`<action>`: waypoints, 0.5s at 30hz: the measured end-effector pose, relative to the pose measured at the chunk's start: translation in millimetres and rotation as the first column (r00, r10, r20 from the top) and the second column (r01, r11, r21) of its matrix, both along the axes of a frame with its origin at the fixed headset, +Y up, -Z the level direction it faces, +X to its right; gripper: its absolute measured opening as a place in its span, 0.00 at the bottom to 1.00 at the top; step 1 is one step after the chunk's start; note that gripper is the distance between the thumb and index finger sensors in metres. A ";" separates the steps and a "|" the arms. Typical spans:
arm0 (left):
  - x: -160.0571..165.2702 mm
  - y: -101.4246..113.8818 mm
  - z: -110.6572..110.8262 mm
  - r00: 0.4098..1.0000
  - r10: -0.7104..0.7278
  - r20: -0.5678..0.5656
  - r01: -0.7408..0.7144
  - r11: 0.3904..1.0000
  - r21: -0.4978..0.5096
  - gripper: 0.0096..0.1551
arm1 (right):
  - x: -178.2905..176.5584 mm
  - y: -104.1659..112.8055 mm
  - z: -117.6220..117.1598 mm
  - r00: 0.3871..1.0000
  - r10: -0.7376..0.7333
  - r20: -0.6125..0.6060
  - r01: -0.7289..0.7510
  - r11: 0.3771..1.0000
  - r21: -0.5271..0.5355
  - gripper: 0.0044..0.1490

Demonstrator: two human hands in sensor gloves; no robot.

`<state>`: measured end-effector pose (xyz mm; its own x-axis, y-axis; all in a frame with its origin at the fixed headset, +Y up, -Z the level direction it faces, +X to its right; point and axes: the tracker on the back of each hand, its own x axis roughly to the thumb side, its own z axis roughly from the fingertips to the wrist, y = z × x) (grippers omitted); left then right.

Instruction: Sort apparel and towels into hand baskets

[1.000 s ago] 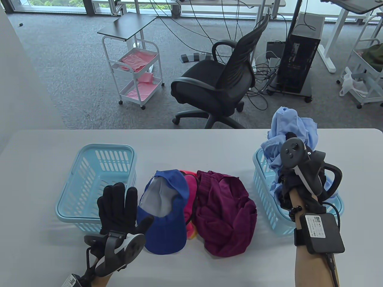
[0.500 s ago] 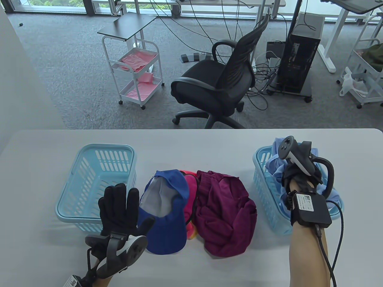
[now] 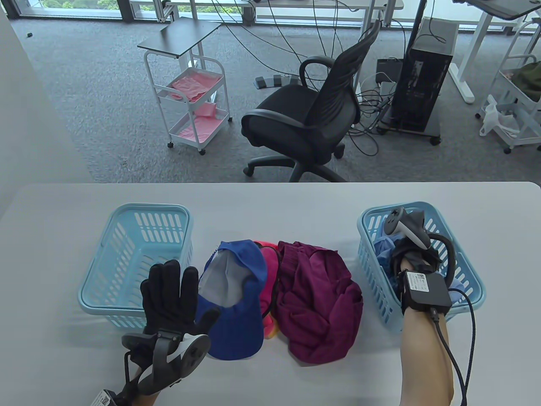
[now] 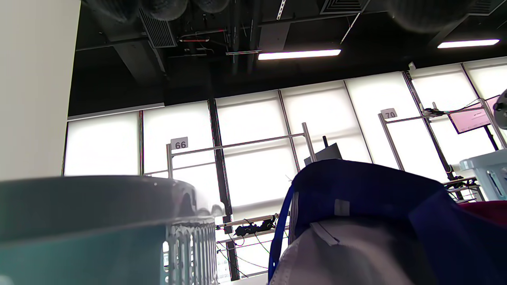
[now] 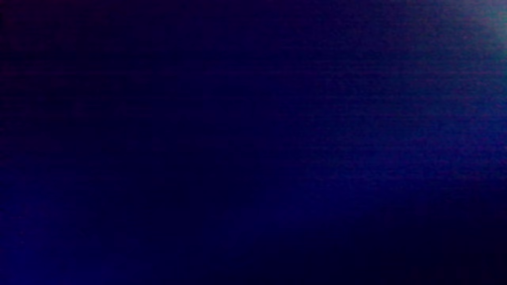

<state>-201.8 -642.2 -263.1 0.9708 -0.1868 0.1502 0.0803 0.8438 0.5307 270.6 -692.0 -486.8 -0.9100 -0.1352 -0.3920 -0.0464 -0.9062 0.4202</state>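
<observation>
Light-blue garment (image 3: 382,249) sits under my right hand (image 3: 412,249) in the right basket (image 3: 471,270), its grip hidden; my left hand (image 3: 171,292) hovers spread, awaiting the cap (image 3: 236,296).

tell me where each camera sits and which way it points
Table view: high above the table, looking down; left hand open, right hand buried in the right basket.
Left wrist view: low at the tabletop, tilted upward past the left basket and blue cap; no fingers clearly visible.
Right wrist view: dark blue blur, nothing discernible.
Table and left wrist views share the cap and left basket.
</observation>
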 end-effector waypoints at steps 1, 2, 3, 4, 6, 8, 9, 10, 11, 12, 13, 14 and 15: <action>0.2 0.0 0.1 1.000 -0.001 0.000 0.001 1.000 -0.001 0.60 | 0.5 -4.9 -0.8 1.000 -0.003 -0.001 0.003 1.000 -0.028 0.46; 0.3 0.1 0.1 1.000 -0.001 0.000 0.001 1.000 -0.001 0.60 | 0.6 -8.2 -1.3 1.000 -0.002 -0.002 0.002 0.999 -0.050 0.47; 0.3 0.1 0.1 1.000 -0.001 -0.002 0.001 1.000 -0.002 0.60 | 0.5 -10.0 -1.5 1.000 -0.004 -0.007 0.004 0.998 -0.058 0.48; 0.4 0.2 0.1 1.000 -0.001 -0.002 0.001 1.000 -0.002 0.60 | 0.2 -10.8 -1.9 1.000 -0.006 -0.011 0.005 0.998 -0.058 0.48; 0.2 0.3 0.2 1.000 -0.001 -0.005 0.001 1.000 -0.002 0.60 | -1.1 -7.8 -1.6 1.000 -0.006 -0.015 0.005 0.998 -0.062 0.51; -0.2 0.9 0.4 1.000 0.004 -0.007 -0.004 1.000 0.002 0.60 | -2.1 1.0 -0.3 1.000 -0.008 -0.023 0.008 1.000 -0.029 0.52; -0.4 1.2 0.5 1.000 0.006 -0.008 -0.006 1.000 0.002 0.60 | -2.3 6.0 0.4 1.000 -0.011 -0.025 0.010 1.000 -0.011 0.53; -0.7 1.3 0.5 1.000 0.007 -0.009 -0.007 1.000 0.004 0.60 | -2.5 13.7 1.6 1.000 -0.015 -0.024 0.016 1.000 0.018 0.53; -0.9 1.5 0.6 1.000 0.009 -0.010 -0.009 1.000 0.006 0.60 | -2.8 23.0 3.2 0.999 -0.016 -0.028 0.017 0.998 0.053 0.53; -1.2 1.4 0.4 1.000 0.010 -0.011 -0.010 1.000 0.007 0.60 | -2.9 29.7 4.3 0.999 -0.011 -0.032 0.013 0.997 0.076 0.52; -1.4 1.4 0.4 1.000 0.010 -0.012 -0.010 1.000 0.007 0.60 | -3.0 40.7 6.5 0.999 -0.004 -0.040 0.009 0.994 0.111 0.52; -2.0 1.6 0.4 1.000 0.013 -0.012 -0.013 1.000 0.008 0.60 | -3.1 50.3 8.5 0.999 0.003 -0.045 0.004 0.989 0.146 0.51; -2.2 1.8 0.4 1.000 0.016 -0.012 -0.015 1.000 0.010 0.60 | -3.3 58.6 10.7 0.999 0.004 -0.042 0.003 0.984 0.179 0.50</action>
